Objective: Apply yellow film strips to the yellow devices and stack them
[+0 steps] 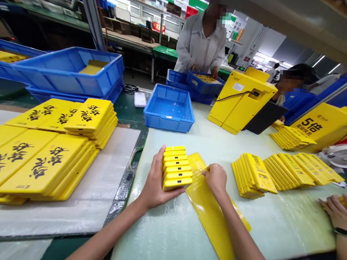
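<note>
My left hand (153, 183) is wrapped round a stack of flat yellow power banks (178, 173), their ends with small dark ports turned towards me. Just right of it, a glossy yellow sticker sheet (210, 226) lies aslant on the table, with rows of faint marks at its upper end. My right hand (217, 178) is closed over that upper end, thumb and finger pinched at the sheet's edge. Whether a single loose piece is between the fingertips is too small to see. My right forearm covers part of the sheet.
Stacks of yellow panels with black lettering (45, 167) fill the left. A blue bin (169, 111) stands ahead, more power banks (254, 175) at right. Beyond are a yellow cabinet (239, 99) and a person in white (199, 43). Another person's hand (341, 211) rests at far right.
</note>
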Demonstrator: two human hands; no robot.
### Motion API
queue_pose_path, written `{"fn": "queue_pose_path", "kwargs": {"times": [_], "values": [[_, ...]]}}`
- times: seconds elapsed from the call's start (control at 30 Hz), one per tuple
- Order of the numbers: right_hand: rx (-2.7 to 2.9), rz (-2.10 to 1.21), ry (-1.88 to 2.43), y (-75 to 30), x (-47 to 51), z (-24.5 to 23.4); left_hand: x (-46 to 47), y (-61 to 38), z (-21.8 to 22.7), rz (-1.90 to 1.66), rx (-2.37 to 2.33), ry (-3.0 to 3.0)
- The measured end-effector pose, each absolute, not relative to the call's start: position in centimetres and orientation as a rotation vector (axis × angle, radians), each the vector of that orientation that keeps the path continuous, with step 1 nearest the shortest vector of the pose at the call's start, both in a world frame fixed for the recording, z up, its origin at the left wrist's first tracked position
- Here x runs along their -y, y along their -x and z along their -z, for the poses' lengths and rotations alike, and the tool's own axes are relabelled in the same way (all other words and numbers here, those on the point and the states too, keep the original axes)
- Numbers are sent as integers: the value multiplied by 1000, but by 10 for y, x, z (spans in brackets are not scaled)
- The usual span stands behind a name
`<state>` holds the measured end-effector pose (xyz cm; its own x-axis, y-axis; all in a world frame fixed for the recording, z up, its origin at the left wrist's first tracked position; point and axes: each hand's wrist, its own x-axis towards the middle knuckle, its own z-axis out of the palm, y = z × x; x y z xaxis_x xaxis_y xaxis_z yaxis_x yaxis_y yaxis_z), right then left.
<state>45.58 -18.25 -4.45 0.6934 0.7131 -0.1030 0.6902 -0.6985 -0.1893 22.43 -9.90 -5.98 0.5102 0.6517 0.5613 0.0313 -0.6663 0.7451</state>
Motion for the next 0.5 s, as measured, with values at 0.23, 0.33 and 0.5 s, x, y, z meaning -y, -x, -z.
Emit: {"fn": "queue_pose_path", "kwargs": {"times": [0.23, 0.33, 0.5], "values": [[963, -269, 2558, -454, 192, 55, 98, -223, 61, -1124, -554, -2065], [841, -415, 2391, -468, 197, 51, 98, -223, 61, -1127, -551, -2068], [769, -763, 1996, -490, 208, 16, 99, -223, 61, -1142, -529, -2064]]}}
